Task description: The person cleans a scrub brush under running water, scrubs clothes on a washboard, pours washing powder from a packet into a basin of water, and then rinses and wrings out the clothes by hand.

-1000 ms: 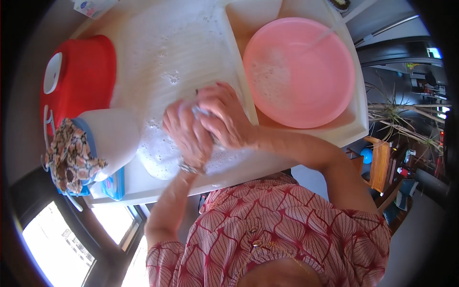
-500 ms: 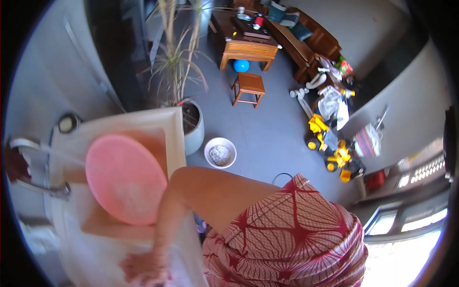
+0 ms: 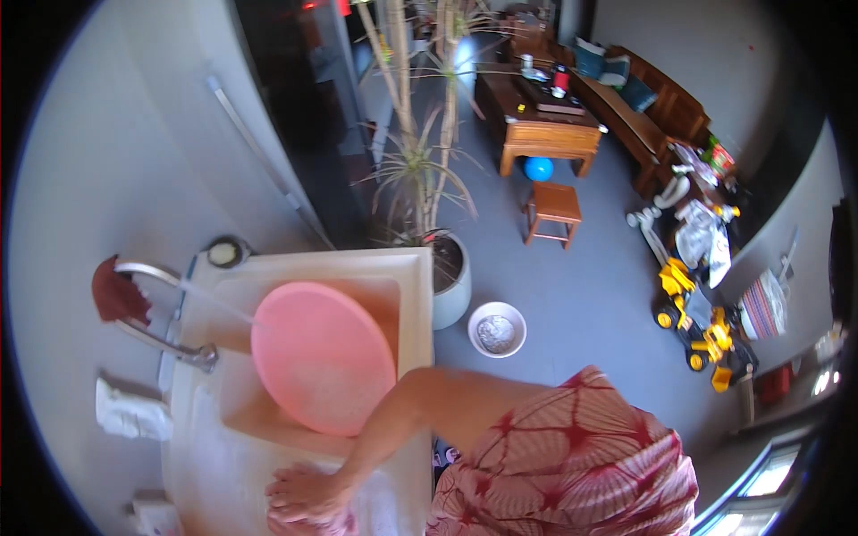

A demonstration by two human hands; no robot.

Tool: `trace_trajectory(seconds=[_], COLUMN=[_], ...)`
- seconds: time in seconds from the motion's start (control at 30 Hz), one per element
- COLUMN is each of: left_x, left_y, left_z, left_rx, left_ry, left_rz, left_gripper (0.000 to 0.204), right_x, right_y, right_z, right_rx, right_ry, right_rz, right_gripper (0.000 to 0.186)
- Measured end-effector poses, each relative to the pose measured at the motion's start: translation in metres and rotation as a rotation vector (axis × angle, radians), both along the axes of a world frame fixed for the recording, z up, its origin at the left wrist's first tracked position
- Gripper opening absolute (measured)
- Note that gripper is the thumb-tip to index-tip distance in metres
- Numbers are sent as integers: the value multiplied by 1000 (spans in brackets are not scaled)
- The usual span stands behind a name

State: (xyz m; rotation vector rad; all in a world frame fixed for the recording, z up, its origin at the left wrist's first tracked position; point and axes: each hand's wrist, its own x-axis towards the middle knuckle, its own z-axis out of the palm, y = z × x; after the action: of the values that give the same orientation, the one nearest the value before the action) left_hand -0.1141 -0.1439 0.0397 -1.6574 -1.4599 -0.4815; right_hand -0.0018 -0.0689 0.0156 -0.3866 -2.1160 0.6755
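My right arm reaches from a red-and-pink patterned sleeve [image 3: 572,456] across the sink's edge. At the bottom of the view, my right hand [image 3: 308,496] presses down on the pale washing surface beside the basin, its fingers curled over something pinkish that I cannot make out. My left hand does not show. A round pink plastic tub [image 3: 322,357] leans tilted in the sink [image 3: 416,295], just beyond the right forearm. From the curved metal tap [image 3: 147,268], a stream of water runs into the tub. A dark red cloth [image 3: 119,290] hangs on the tap.
A small dish [image 3: 228,252] sits on the sink's far corner. Beyond stand a potted plant [image 3: 451,295], a white bowl [image 3: 497,330] on the floor, a wooden stool [image 3: 554,213], a low table [image 3: 550,138] and yellow toy trucks [image 3: 710,335]. White packets [image 3: 132,411] are at the left wall.
The view has turned, so sink, tub and room sit farther right and lower. My right hand stays low over the washing surface and shows more clearly. Water keeps running.
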Motion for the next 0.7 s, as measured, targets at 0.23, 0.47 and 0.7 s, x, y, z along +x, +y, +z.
trace_trajectory(seconds=[0.23,0.47,0.7], left_x=[-12,-70,81], left_y=[-45,1,-48], left_z=[-105,-52,2], left_rx=[-104,-550,-156], left_ry=[-856,-619,-857], left_rz=[100,398,176], left_gripper=[46,24,31], right_x=[-15,-62,39], right_y=[2,44,4], right_z=[-27,13,11], right_rx=[-272,237,16], right_ry=[44,-494,58], right_rz=[219,-11,411], right_gripper=[21,26,35])
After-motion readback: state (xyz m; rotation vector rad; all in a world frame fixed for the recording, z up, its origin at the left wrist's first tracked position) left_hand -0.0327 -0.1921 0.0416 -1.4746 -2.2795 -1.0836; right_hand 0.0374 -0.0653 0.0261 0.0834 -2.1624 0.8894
